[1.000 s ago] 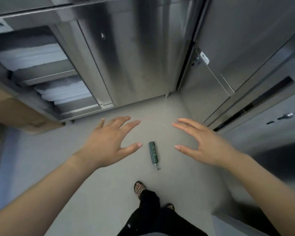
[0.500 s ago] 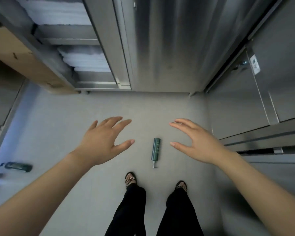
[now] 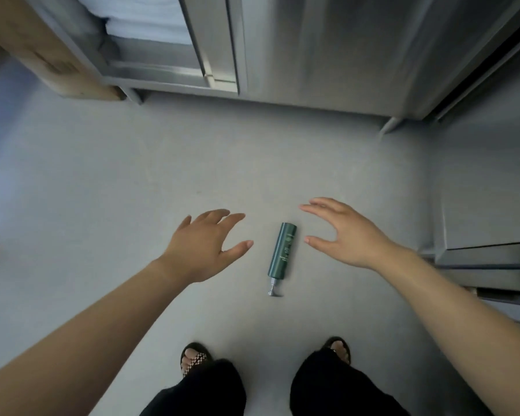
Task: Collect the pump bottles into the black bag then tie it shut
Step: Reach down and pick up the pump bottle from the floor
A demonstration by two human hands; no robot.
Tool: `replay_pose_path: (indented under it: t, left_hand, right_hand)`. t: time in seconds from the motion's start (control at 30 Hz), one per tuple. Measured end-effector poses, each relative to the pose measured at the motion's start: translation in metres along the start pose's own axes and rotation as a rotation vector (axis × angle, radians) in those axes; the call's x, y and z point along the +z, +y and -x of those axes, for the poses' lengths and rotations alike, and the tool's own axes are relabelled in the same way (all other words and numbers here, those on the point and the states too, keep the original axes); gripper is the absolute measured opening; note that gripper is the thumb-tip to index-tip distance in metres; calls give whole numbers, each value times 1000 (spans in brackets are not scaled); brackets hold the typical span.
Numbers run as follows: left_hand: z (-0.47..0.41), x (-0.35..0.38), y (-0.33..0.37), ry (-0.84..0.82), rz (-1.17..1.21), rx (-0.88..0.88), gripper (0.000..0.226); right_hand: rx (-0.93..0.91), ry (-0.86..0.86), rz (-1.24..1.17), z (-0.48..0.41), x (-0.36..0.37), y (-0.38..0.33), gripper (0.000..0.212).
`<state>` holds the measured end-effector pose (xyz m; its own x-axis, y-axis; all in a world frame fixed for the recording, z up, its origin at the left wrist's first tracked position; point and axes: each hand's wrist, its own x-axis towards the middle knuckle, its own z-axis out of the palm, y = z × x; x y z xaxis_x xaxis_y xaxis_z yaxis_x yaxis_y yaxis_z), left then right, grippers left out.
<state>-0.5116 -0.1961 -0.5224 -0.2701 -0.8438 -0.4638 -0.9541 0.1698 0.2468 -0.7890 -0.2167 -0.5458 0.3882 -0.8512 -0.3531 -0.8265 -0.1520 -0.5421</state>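
Head view, looking straight down at a grey floor (image 3: 102, 190).

1 pump bottle (image 3: 283, 250) lies flat on the floor, dark green, its silver pump head pointing toward the person's feet and its flat base pointing away, toward the cabinets. Small pale print runs along its side; too small to read.

Left hand (image 3: 203, 246): spread open, palm down, fingers apart, holding nothing. It is in the air to the left of the bottle, thumb tip nearest it, not touching.

Right hand (image 3: 347, 235): also open, fingers (image 3: 318, 205) stretched forward and curved, thumb pointing at the bottle's upper half. Near the bottle, with a narrow gap of floor visible between them. Holding nothing.

The bottle lies between the 2 hands, closer to the right one.

Below: 2 feet in open sandals (image 3: 194, 357), black trouser legs (image 3: 336, 385) over them, standing behind the bottle's pump end.

Surroundings: steel cabinets (image 3: 327, 46) along the top edge on short legs; one open bay at upper left shows stacked white material (image 3: 144, 16). A brown cardboard box (image 3: 42, 52) stands at upper left beside that bay. More steel cabinet fronts at right (image 3: 487, 205).
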Motion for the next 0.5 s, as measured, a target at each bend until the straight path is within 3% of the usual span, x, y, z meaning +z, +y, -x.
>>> replay_pose_path:
  t: [0.27,0.5]
  left_hand:
    - [-127,220,-84,-41,-23,67,57]
    - [-176,310,-130,2,-31,96,58]
  right_hand:
    - [-87,-124,154,-105,207,136,58]
    - [-283,-147,331,-159,294,194,77]
